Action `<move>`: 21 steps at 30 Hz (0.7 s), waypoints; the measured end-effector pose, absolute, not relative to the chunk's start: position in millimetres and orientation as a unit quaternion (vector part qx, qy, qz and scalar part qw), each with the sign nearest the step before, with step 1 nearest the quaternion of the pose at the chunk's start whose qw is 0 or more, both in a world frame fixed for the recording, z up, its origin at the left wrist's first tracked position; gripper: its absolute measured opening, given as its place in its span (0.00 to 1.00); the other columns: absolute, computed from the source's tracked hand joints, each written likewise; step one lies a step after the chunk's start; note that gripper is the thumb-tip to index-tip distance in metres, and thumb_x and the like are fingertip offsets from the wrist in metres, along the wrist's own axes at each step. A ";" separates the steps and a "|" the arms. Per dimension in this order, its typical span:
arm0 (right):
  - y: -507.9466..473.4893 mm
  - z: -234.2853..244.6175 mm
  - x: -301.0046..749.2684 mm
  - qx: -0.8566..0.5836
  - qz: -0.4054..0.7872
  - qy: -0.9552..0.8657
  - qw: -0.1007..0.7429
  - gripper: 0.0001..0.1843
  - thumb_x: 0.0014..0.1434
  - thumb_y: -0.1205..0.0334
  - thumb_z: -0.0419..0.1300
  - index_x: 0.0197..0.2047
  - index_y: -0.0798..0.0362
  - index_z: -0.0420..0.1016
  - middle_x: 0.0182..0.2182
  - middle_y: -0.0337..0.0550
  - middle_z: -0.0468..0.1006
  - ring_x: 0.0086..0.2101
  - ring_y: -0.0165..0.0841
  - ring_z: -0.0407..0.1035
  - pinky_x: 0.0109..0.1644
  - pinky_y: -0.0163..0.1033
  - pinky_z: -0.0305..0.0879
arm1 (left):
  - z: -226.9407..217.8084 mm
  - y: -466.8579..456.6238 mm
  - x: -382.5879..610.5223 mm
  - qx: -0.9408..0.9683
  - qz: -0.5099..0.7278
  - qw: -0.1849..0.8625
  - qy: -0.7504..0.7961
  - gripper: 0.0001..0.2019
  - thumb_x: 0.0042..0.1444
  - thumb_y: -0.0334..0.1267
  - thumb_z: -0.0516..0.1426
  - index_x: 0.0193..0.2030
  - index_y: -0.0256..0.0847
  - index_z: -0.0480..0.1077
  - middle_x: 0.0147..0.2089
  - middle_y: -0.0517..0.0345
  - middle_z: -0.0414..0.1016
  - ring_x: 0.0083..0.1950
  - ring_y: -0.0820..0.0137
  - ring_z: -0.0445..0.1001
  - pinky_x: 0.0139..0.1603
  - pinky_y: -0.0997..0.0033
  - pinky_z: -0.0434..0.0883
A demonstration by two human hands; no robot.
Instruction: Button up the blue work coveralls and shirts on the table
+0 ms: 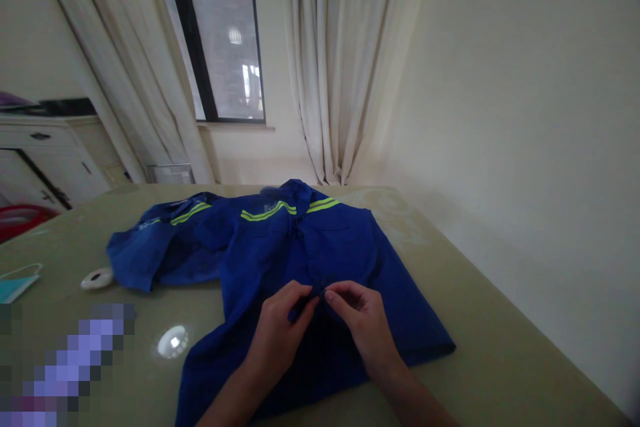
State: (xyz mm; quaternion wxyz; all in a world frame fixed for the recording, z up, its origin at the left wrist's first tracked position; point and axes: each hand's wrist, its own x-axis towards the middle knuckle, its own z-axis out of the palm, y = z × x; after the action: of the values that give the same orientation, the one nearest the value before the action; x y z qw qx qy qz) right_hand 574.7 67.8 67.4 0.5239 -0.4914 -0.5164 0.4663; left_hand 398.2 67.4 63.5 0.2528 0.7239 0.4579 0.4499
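A blue work jacket with yellow-green stripes across the chest lies spread on the table, its collar toward the window. My left hand pinches the front edge of the jacket near its middle. Close beside it, my right hand pinches the same front opening, fingertips almost touching those of the left. Whatever small part sits between the fingertips, perhaps a button, is too dark to make out. To the left, a second blue garment with similar stripes lies crumpled against the jacket.
The glossy greenish table meets a bare wall on the right. A small white round object lies left of the garments, and a light-blue face mask is at the left edge. Behind stand curtains, a window and a white cabinet.
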 end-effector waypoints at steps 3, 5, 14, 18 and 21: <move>67.6 64.0 572.7 -0.496 0.458 -0.508 0.535 0.16 0.54 0.48 0.72 0.35 0.53 0.84 0.31 0.44 0.84 0.33 0.37 0.75 0.39 0.38 0.69 | 56.5 65.5 399.8 0.750 0.461 0.200 0.430 0.05 0.66 0.35 0.58 0.45 0.44 0.76 0.38 0.60 0.79 0.38 0.71 0.78 0.41 0.74 0.72; 67.2 61.8 570.9 -0.492 0.454 -0.504 0.545 0.16 0.54 0.48 0.72 0.33 0.53 0.83 0.29 0.43 0.83 0.32 0.36 0.75 0.37 0.37 0.68 | 51.9 64.6 400.3 0.766 0.466 0.170 0.408 0.08 0.67 0.34 0.58 0.50 0.45 0.75 0.41 0.59 0.80 0.40 0.71 0.79 0.44 0.74 0.74; 67.3 61.1 569.7 -0.462 0.499 -0.497 0.539 0.15 0.52 0.49 0.73 0.34 0.53 0.83 0.32 0.44 0.84 0.35 0.36 0.76 0.41 0.38 0.69 | 51.5 64.5 401.7 0.757 0.485 0.166 0.405 0.12 0.67 0.32 0.57 0.54 0.47 0.76 0.43 0.57 0.79 0.43 0.70 0.80 0.46 0.73 0.77; 69.0 57.8 567.7 -0.447 0.534 -0.478 0.535 0.16 0.49 0.51 0.76 0.35 0.52 0.83 0.33 0.44 0.84 0.36 0.37 0.76 0.43 0.39 0.70 | 55.1 66.6 401.9 0.730 0.502 0.175 0.428 0.10 0.64 0.32 0.59 0.48 0.47 0.79 0.42 0.58 0.79 0.42 0.69 0.80 0.44 0.72 0.77; 69.8 53.9 565.3 -0.451 0.528 -0.466 0.549 0.16 0.48 0.52 0.76 0.35 0.53 0.82 0.33 0.43 0.84 0.35 0.37 0.76 0.43 0.39 0.70 | 55.3 68.0 402.1 0.724 0.504 0.194 0.429 0.10 0.64 0.32 0.59 0.48 0.48 0.80 0.40 0.59 0.79 0.40 0.69 0.80 0.42 0.72 0.77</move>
State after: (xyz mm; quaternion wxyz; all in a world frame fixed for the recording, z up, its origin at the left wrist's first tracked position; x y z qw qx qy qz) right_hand 565.3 69.8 53.9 0.5486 -0.4505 -0.4663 0.5279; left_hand 402.1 68.0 55.3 0.1937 0.7240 0.4289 0.5043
